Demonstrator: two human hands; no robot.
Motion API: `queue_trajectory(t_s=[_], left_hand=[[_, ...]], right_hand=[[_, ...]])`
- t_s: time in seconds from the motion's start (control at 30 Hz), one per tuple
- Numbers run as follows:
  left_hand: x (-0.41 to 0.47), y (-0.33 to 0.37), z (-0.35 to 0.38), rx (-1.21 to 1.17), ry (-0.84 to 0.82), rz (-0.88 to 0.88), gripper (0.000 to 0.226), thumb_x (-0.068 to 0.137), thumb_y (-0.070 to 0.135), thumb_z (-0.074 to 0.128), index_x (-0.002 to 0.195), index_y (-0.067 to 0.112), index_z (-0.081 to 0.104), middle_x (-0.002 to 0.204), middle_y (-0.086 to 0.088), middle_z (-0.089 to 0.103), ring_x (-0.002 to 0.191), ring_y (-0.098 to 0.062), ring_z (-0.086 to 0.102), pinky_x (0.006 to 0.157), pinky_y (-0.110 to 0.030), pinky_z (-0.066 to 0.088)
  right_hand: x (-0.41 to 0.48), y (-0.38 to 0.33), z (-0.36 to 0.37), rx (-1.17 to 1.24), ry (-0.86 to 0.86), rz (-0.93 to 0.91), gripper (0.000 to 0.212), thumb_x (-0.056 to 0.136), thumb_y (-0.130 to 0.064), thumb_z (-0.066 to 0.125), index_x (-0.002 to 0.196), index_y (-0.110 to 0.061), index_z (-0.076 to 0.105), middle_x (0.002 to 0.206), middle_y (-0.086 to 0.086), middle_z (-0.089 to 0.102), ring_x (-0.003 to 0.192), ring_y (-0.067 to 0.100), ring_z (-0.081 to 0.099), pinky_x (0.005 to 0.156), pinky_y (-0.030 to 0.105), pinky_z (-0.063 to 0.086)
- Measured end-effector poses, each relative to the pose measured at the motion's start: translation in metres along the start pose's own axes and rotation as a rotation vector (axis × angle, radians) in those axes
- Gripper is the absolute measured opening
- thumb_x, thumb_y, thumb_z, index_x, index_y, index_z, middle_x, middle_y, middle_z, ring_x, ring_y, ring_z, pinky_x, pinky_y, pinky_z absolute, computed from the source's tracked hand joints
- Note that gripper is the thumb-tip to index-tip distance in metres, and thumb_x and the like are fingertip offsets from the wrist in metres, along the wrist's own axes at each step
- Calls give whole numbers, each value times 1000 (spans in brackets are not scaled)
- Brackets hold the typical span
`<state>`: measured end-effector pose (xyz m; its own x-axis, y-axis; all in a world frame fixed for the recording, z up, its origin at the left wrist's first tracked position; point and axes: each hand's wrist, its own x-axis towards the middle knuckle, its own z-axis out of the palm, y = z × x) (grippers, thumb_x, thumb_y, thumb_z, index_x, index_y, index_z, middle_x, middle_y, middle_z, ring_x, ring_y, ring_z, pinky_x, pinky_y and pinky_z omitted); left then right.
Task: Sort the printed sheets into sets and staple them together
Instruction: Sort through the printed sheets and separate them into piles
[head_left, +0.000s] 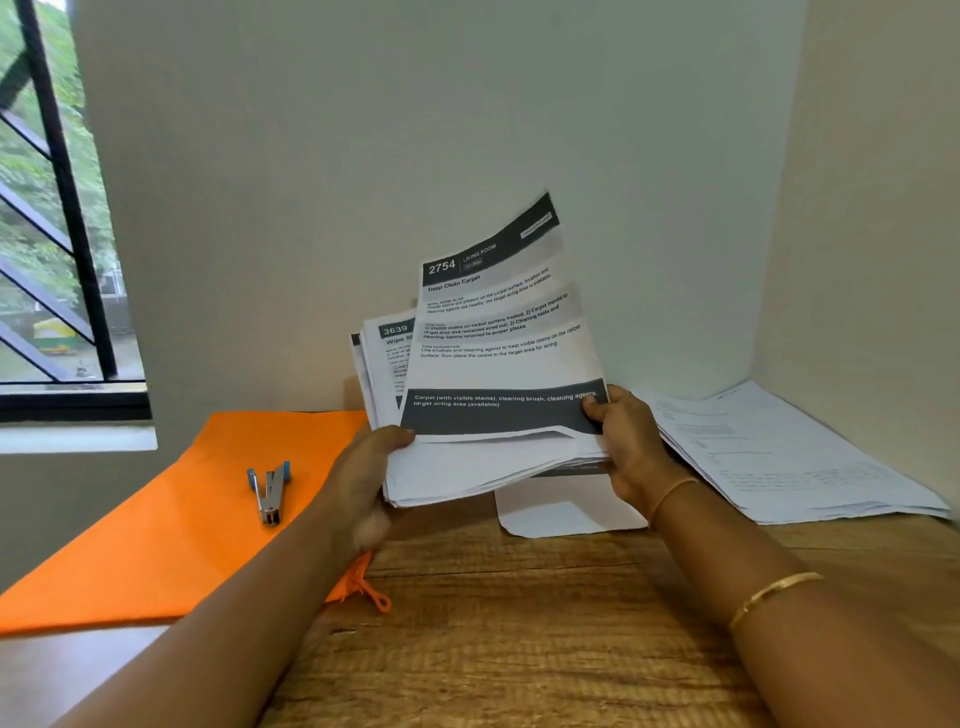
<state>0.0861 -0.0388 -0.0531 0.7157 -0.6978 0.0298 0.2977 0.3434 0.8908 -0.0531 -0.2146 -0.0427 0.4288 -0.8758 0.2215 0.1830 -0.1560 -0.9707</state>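
Both hands hold a stack of printed sheets (498, 358) raised above the wooden table. My left hand (366, 478) grips the stack's lower left edge, thumb on top. My right hand (628, 447) pinches the lower right corner, thumb on the front sheet's dark band. The front sheet reads "2754 Deep Clean Carpet"; a sheet numbered 3639 peeks out behind it on the left. A silver stapler (271, 491) with blue ends lies on an orange folder (156, 530), left of my left hand.
A second pile of printed sheets (779, 457) lies in the right corner by the wall. One white sheet (561, 512) lies flat under the held stack. The wooden table (519, 623) meets walls at back and right; a barred window is at the left.
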Motion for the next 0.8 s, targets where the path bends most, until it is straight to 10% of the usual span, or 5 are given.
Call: queue_trajectory(t_s=[0.4,0.67,0.8], left_hand=[[8,-7,3,305,223,206,31,98,23,49,127,12,50,119,-11,60,103,-30,60,89,-45,51],[12,-2,-9,389,324,332,25,100,17,45,122,9,49,110,-8,56,97,-22,54,81,-33,45],[14,-1,-11,404,343,376,27,100,16,45,126,8,49,112,-8,55,97,-21,53,80,-32,44]], right_hand=[[5,-1,-5,-114,-14,33,23,97,-11,47,81,-18,61,88,8,63,88,29,60,81,41,52],[20,2,-56,-949,47,10,26,89,-4,47,64,-7,48,72,13,55,64,24,51,53,26,37],[23,7,-65,-1208,111,18,12,93,-16,50,83,-10,54,85,9,57,77,25,55,70,30,44]])
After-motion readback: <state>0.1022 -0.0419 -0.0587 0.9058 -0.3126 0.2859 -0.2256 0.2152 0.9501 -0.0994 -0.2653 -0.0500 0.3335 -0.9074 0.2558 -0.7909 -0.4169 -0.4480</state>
